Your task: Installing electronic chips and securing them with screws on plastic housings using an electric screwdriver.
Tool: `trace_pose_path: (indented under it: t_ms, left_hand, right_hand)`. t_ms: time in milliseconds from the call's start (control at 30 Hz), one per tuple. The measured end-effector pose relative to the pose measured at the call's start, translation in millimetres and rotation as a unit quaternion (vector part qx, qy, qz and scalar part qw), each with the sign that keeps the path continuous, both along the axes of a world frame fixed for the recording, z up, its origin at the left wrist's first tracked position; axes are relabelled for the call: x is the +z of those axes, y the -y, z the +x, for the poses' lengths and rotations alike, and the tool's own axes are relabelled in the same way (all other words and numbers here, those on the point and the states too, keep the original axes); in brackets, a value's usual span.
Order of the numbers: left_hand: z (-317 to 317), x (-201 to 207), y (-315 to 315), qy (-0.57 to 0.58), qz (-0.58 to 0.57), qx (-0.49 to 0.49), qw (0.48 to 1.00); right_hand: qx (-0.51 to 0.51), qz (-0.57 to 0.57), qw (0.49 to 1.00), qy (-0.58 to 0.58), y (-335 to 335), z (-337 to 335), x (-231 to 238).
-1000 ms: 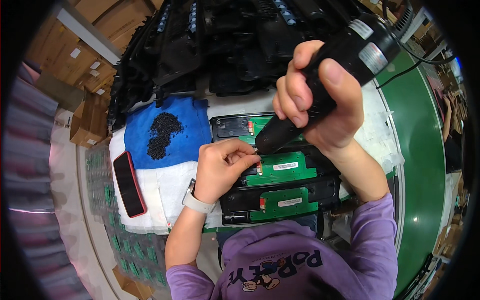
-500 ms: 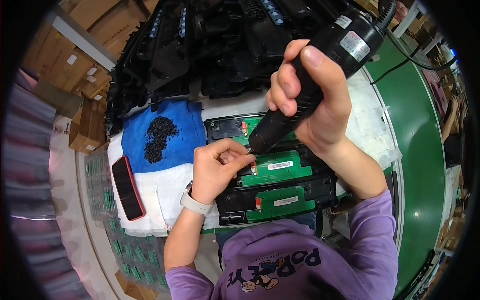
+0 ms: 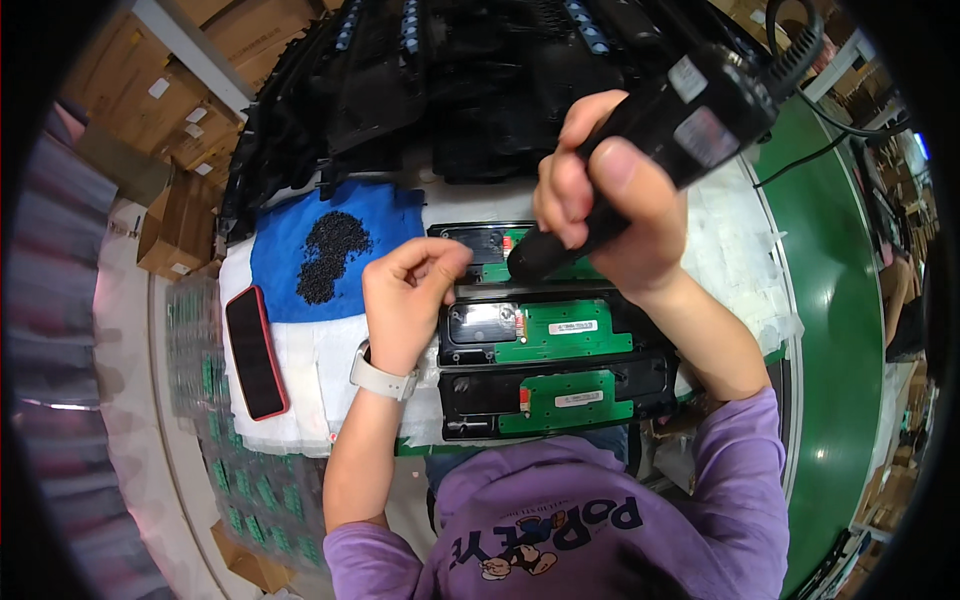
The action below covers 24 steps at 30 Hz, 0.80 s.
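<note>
Left hand [image 3: 402, 300] has slid back left, off the nose of the black handheld driver [image 3: 656, 132]. Its fingers are curled in like a pinch; can't tell if anything's in there. Right hand [image 3: 632, 225] has a solid grip on the driver, nose over the far green board [image 3: 495, 273]. Two nearer green boards [image 3: 550, 345] sit in black trays [image 3: 480, 400], blue cloth [image 3: 285, 225] off left.

The single wide fisheye view looks steeply down from head height, close above the white-covered worktable [image 3: 738, 238].
</note>
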<state>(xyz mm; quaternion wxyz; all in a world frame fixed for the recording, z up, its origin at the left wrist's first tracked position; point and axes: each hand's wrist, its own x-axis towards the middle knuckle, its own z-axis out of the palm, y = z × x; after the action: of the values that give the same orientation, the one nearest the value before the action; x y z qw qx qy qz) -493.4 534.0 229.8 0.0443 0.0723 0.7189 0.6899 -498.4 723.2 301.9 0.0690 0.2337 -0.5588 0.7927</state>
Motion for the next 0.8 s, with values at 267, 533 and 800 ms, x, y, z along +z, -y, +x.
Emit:
trace_pose_path:
  t_ms: [267, 533, 800]
  left_hand:
    - [-9.3, -7.5, 4.8, -0.035, 0.059, 0.013, 0.998]
    - [-4.8, -2.0, 3.3, -0.081, -0.026, 0.002, 0.996]
    - [-11.6, -14.3, -0.6, -0.191, -0.026, 0.014, 0.981]
  right_hand:
    - [0.034, 0.048, 0.997, -0.054, 31.5, -10.4, -9.7]
    - [0.034, 0.072, 0.995, -0.057, 38.9, -9.0, -7.9]
    - [0.081, 0.14, 0.974, -0.156, 49.3, -13.3, -10.5]
